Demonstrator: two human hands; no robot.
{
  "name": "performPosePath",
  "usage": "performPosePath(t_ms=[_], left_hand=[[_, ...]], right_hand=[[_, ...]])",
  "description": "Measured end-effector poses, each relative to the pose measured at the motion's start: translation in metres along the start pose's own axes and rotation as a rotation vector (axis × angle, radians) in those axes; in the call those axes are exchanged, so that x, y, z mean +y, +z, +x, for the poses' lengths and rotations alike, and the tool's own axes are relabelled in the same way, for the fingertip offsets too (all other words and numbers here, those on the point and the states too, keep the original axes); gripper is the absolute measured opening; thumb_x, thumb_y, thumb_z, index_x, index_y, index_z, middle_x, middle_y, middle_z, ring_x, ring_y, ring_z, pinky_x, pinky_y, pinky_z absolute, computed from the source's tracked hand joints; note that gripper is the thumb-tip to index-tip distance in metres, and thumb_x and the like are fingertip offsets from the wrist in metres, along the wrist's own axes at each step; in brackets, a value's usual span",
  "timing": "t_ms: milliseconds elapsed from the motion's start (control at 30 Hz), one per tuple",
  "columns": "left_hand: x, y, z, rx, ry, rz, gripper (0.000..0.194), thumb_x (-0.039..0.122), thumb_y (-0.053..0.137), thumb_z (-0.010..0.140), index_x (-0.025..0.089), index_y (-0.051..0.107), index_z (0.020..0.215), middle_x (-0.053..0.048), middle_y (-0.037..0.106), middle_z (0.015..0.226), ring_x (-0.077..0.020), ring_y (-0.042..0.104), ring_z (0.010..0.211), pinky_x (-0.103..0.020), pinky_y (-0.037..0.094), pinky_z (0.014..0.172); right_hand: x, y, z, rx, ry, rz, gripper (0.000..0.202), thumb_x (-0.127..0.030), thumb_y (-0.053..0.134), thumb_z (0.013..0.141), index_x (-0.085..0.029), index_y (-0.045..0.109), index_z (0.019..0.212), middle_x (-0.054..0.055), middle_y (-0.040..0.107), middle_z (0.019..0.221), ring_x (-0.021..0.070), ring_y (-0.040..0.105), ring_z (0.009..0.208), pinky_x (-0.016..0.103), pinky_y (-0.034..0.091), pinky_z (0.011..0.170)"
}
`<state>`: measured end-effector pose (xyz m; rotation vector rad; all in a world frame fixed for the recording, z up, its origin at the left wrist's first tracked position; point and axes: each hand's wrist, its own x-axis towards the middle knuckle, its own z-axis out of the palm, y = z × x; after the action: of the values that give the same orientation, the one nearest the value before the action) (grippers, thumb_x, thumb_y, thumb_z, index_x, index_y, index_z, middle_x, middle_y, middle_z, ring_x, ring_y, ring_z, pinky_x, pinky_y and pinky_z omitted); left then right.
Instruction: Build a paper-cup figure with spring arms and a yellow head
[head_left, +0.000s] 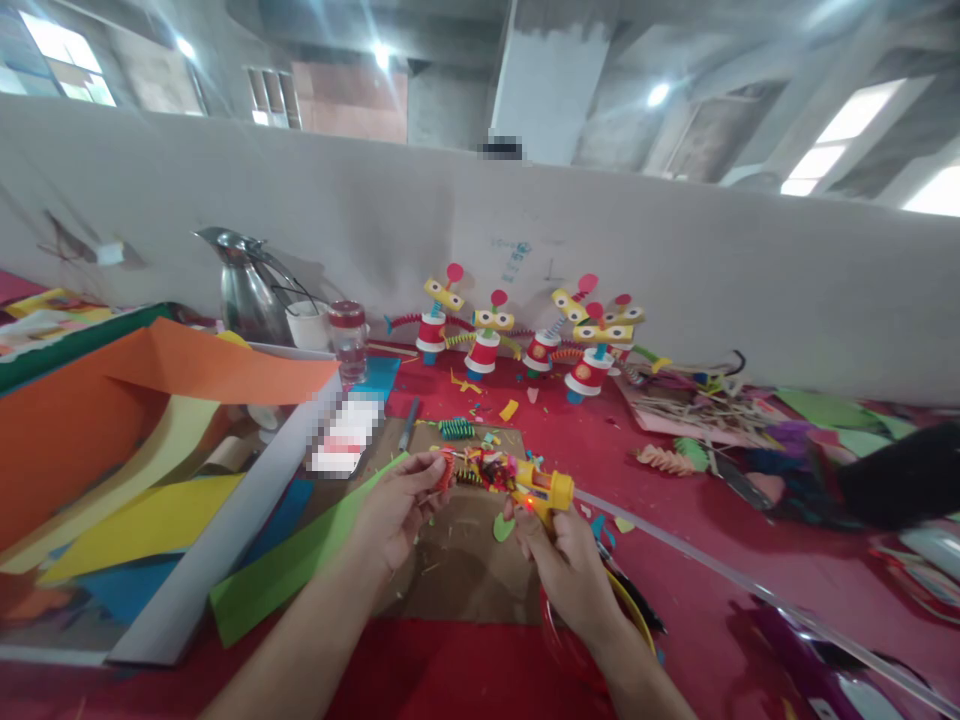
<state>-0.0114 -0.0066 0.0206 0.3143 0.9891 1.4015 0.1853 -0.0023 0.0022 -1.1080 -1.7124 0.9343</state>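
My right hand (559, 550) is wrapped round the handle of a yellow glue gun (544, 488), whose nozzle points left. The fingers of my left hand (409, 500) pinch a small red-orange coiled paper piece (445, 470) close to the nozzle tip. Below both hands lies a brown cardboard sheet (465, 580). A green coiled piece (456, 429) rests at its back edge, and a small light green paper scrap (503, 527) is between my hands. A long green paper strip (300, 560) passes under my left forearm.
Several paper-cup figures (482, 352) stand by the wall. At left are a box (225, 540) of coloured paper, a steel jug (251, 300) and a glass jar (349, 345). Twisted strips (697, 410) and a dark sleeve (900, 475) are at right; a yellow-rimmed bowl (637, 605) sits under my right wrist.
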Motion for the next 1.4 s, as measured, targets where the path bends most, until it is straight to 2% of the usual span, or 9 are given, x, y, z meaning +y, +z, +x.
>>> performPosePath(t_ms=[167, 433, 667, 833, 1200, 1400], left_hand=[[0.0003, 0.0043, -0.0035, 0.015, 0.077, 0.048, 0.009, 0.006, 0.071, 0.075, 0.014, 0.071, 0.071, 0.000, 0.064, 0.068, -0.0064, 0.057, 0.055, -0.018, 0.046, 0.055], [0.0002, 0.0053, -0.0044, 0.007, 0.116, 0.056, 0.011, 0.004, 0.071, 0.075, 0.014, 0.073, 0.070, -0.002, 0.065, 0.070, -0.0064, 0.056, 0.056, -0.016, 0.043, 0.053], [-0.0002, 0.0035, -0.0031, 0.002, 0.084, 0.068, 0.007, 0.008, 0.074, 0.072, 0.015, 0.072, 0.070, -0.001, 0.066, 0.069, -0.0063, 0.056, 0.055, -0.017, 0.045, 0.054], [0.0009, 0.0015, -0.0018, -0.010, 0.041, 0.020, 0.006, 0.011, 0.077, 0.071, 0.013, 0.071, 0.073, -0.001, 0.065, 0.066, -0.0070, 0.058, 0.053, -0.017, 0.046, 0.052], [0.0048, -0.0028, 0.0023, -0.047, -0.112, -0.153, 0.006, 0.007, 0.068, 0.079, 0.012, 0.066, 0.080, -0.003, 0.067, 0.064, -0.0090, 0.061, 0.049, -0.019, 0.053, 0.050], [0.0056, 0.0008, 0.0000, 0.009, -0.116, -0.130, 0.008, 0.005, 0.061, 0.083, 0.011, 0.066, 0.081, -0.004, 0.068, 0.064, -0.0090, 0.061, 0.048, -0.019, 0.054, 0.048]], right_hand=[[0.0008, 0.0002, -0.0009, -0.017, 0.006, -0.065, 0.036, -0.053, 0.049, 0.091, -0.019, 0.056, 0.079, 0.000, 0.052, 0.061, 0.0144, 0.046, 0.054, 0.026, 0.036, 0.053], [-0.0013, 0.0001, -0.0003, 0.020, -0.032, -0.125, 0.043, -0.056, 0.047, 0.090, -0.022, 0.051, 0.064, 0.001, 0.050, 0.056, 0.0158, 0.047, 0.054, 0.027, 0.036, 0.052], [-0.0030, -0.0002, -0.0012, 0.031, -0.025, -0.105, 0.040, -0.055, 0.053, 0.088, -0.022, 0.054, 0.067, 0.001, 0.051, 0.055, 0.0165, 0.049, 0.053, 0.027, 0.036, 0.051], [-0.0051, -0.0011, 0.0000, -0.034, -0.006, -0.060, 0.041, -0.055, 0.046, 0.091, -0.019, 0.057, 0.076, 0.000, 0.051, 0.057, 0.0145, 0.047, 0.052, 0.026, 0.037, 0.051], [-0.0054, -0.0025, 0.0001, -0.028, -0.010, 0.047, 0.038, -0.052, 0.047, 0.092, -0.017, 0.061, 0.083, -0.001, 0.048, 0.059, 0.0134, 0.044, 0.055, 0.024, 0.037, 0.051], [-0.0055, -0.0018, 0.0004, -0.029, 0.000, 0.072, 0.037, -0.051, 0.049, 0.091, -0.017, 0.061, 0.083, -0.001, 0.049, 0.060, 0.0132, 0.044, 0.055, 0.024, 0.037, 0.051]])
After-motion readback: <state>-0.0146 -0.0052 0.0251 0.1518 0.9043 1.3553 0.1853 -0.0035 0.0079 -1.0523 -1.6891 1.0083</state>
